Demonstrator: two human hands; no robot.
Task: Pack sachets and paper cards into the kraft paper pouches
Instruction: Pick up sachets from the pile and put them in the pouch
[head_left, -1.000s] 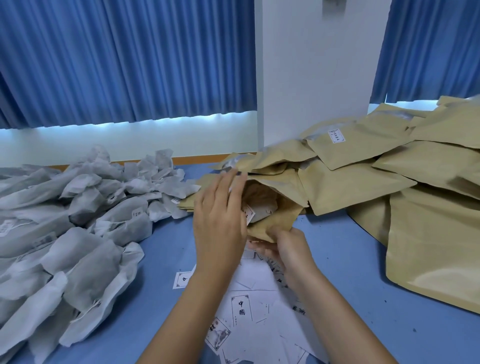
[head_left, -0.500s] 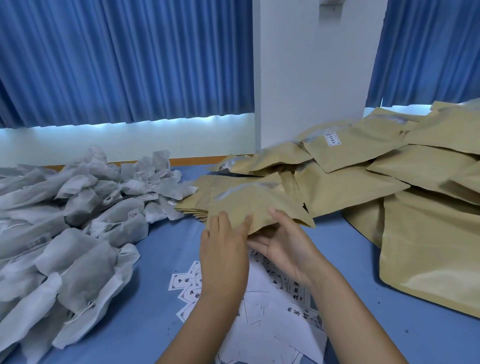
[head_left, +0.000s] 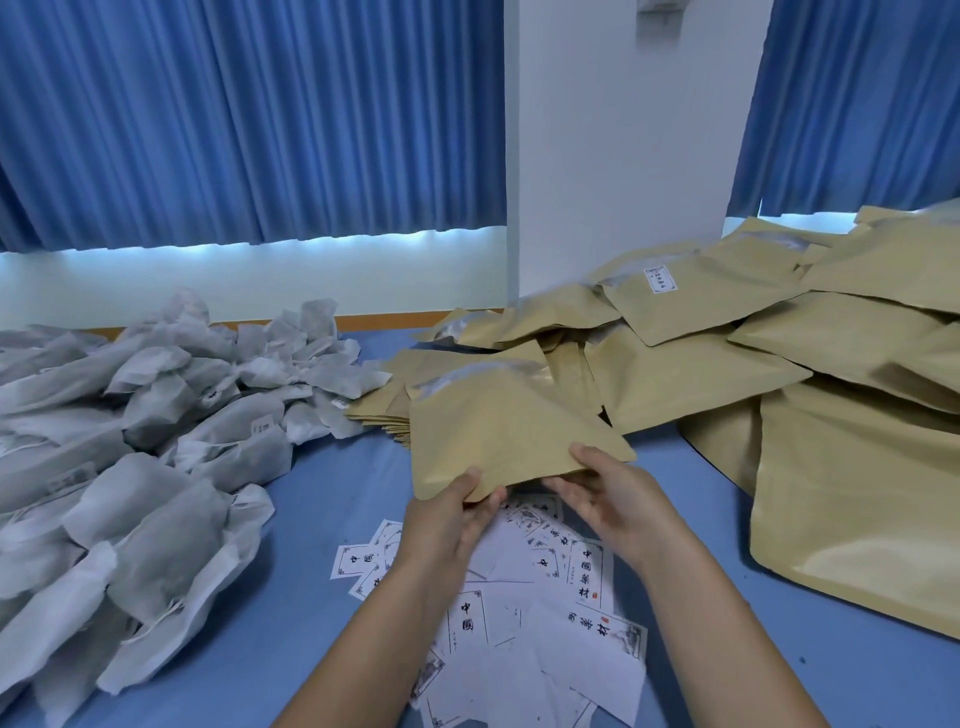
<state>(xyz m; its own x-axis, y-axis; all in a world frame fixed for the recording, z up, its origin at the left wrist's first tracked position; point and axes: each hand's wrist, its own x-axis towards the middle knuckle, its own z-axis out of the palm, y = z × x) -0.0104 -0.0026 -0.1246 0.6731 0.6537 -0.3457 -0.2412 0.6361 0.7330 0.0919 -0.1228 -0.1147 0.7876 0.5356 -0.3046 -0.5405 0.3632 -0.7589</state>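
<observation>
Left hand (head_left: 451, 521): pinching the near left edge of a kraft pouch (head_left: 506, 431), fingers curled round the edge.
Right hand (head_left: 619, 500): gripping the near right corner of the same pouch, thumb on top, fingers curled beneath.
Held pouch: lifted off the table between both hands, tilted up and away, pale strip along its far edge; contents not visible.
Paper cards (head_left: 524, 618): scattered flat on the table directly under the hands and forearms, white with black printed characters, overlapping one another, apart from the pouch.
Table (head_left: 311, 597): blue surface, bearing everything here.
Flat pouch stack (head_left: 382, 413): just behind the held pouch, to its left, lying flat in a neat pile.
Sachets (head_left: 130, 441): large loose heap of grey-white bags on the left of the table, its far end touching the flat stack.
Pouch pile (head_left: 727, 338): on the right and behind, many kraft pouches lying on one another, bulging; one with a small white label (head_left: 661, 279); contents hidden.
Background: blue curtains (head_left: 260, 119) either side of a white pillar (head_left: 623, 156).
</observation>
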